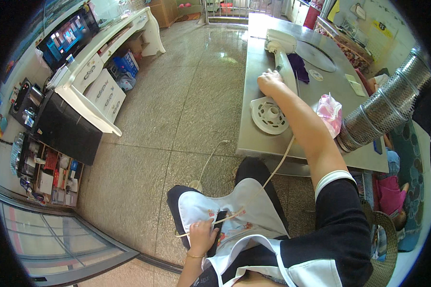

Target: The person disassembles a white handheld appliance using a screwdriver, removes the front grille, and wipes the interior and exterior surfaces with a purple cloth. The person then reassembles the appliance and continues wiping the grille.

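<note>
A white electric fan (281,59) without its blades lies on a metal-topped table (249,141), motor end away from me. My right hand (271,82) is at the fan's neck, fingers curled beside a small dark part; whether they grip it is hidden. Below that wrist lies a round, slotted white plastic part (269,116), partly covered by my forearm. A cream cord (278,165) runs from the table across my apron (253,201) to my left hand (200,235), which closes around it on my lap. Under the left thumb is a black strip-like object (219,219).
On the table are a wire ring (325,53), dark purple cloth (299,67), a pink-white plastic packet (329,113) and a mesh-wrapped metal flue pipe (377,104). Another person (391,193) is at the right. A white desk (89,97) stands left; another cord (209,161) crosses the floor.
</note>
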Tool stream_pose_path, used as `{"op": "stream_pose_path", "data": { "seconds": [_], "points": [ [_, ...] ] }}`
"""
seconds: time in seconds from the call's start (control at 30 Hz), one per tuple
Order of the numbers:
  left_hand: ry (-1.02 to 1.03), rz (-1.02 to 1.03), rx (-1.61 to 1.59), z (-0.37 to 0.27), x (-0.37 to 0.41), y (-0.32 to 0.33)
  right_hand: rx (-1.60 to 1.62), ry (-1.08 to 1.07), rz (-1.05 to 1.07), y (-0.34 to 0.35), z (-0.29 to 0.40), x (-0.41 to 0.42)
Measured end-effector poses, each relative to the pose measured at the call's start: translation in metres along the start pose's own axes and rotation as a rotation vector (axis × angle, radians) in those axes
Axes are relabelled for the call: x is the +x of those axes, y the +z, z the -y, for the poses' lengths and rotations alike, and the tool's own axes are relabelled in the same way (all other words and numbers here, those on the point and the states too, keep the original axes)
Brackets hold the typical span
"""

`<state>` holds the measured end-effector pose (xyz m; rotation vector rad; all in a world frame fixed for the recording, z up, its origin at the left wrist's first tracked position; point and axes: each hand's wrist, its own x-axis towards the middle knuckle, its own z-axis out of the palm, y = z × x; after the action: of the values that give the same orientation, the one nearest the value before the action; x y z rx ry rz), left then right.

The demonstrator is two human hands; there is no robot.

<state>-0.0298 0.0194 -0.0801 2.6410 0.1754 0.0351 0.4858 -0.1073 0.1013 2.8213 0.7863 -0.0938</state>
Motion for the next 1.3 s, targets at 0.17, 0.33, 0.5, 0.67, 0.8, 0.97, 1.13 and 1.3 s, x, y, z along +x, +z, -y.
{"op": "stream_pose_path", "data": {
  "seconds": [0.17, 0.33, 0.5, 0.67, 0.8, 0.97, 1.13, 1.3],
  "points": [
    [0.018, -0.022, 0.015, -0.002, 0.002, 0.002, 0.933, -0.020, -0.050, -0.021, -0.012, 0.004],
    [0.006, -0.031, -0.014, -0.005, 0.004, -0.001, 1.157, -0.107, 0.053, -0.033, -0.024, -0.021],
    [0.020, -0.083, -0.077, -0.003, 0.004, 0.001, 0.312, -0.268, 0.221, -0.041, 0.003, -0.116],
    [0.054, -0.144, -0.071, -0.011, 0.022, -0.005, 0.125, -0.445, 0.184, -0.023, 0.006, -0.142],
    [0.087, -0.223, -0.084, -0.025, 0.060, -0.044, 0.182, -0.572, 0.027, -0.019, 0.019, -0.154],
    [0.142, -0.387, -0.548, -0.063, 0.095, -0.080, 1.500, -0.841, 0.140, -0.009, 0.066, -0.191],
    [0.208, -0.422, -1.096, -0.103, 0.100, -0.099, 2.784, -0.700, 0.800, 0.022, 0.127, -0.253],
    [0.158, -0.452, -1.040, -0.113, 0.086, -0.112, 3.109, -0.599, 0.877, 0.045, 0.156, -0.272]
  ]
}}
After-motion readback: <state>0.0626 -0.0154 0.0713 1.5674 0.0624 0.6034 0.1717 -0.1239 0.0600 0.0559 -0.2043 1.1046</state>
